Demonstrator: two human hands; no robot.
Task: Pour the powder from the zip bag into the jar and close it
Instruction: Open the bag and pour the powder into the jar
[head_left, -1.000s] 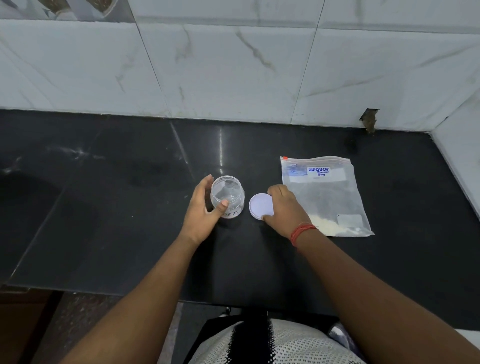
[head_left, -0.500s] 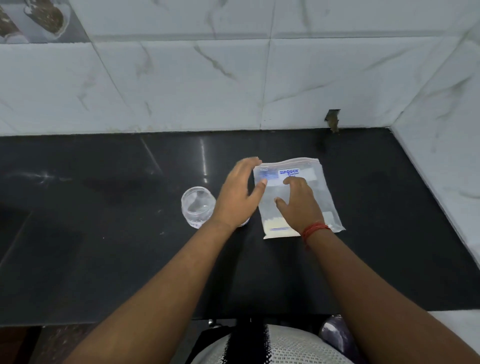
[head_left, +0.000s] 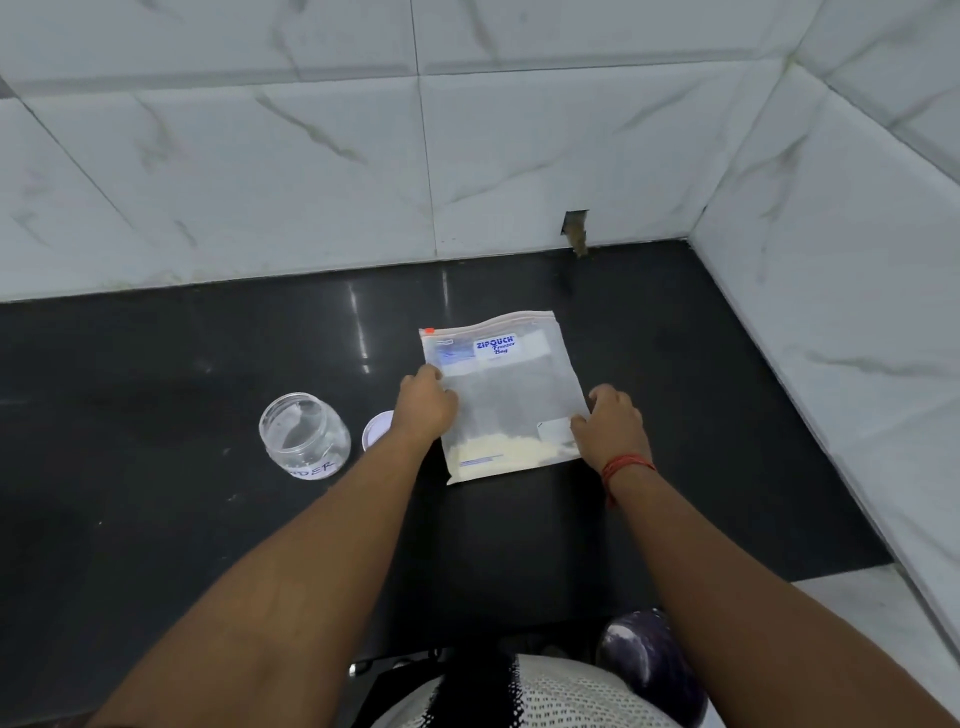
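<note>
Lying flat on the black countertop (head_left: 156, 519) is the zip bag (head_left: 506, 395), its sealed pink-edged top pointing toward the marble-tiled wall (head_left: 311, 156) and its printed label facing up. The pale powder (head_left: 498, 452) is gathering along the bag's near edge, filling only that strip. The left hand (head_left: 426, 408) is pinching the bag's left edge about halfway along, fingers curled over the plastic and clenched on it. The right hand (head_left: 610, 426) is gripping the bag's right edge near the lower corner, fingertips pressing onto the film; a red thread band (head_left: 626, 465) is circling that wrist. Whether either edge is lifting off the counter cannot be told.

To the left of the bag, partly hidden behind the left wrist, the white lid (head_left: 376, 428) is lying on the counter, apart from the jar. Further left of the bag, beyond the lid, the clear jar (head_left: 304, 436) is standing upright and open, showing no contents, with a handwritten label low on its side that is only partly legible.

Behind the bag and to its right, a small chipped notch (head_left: 575, 231) is showing at the base of the wall tiles.
</note>
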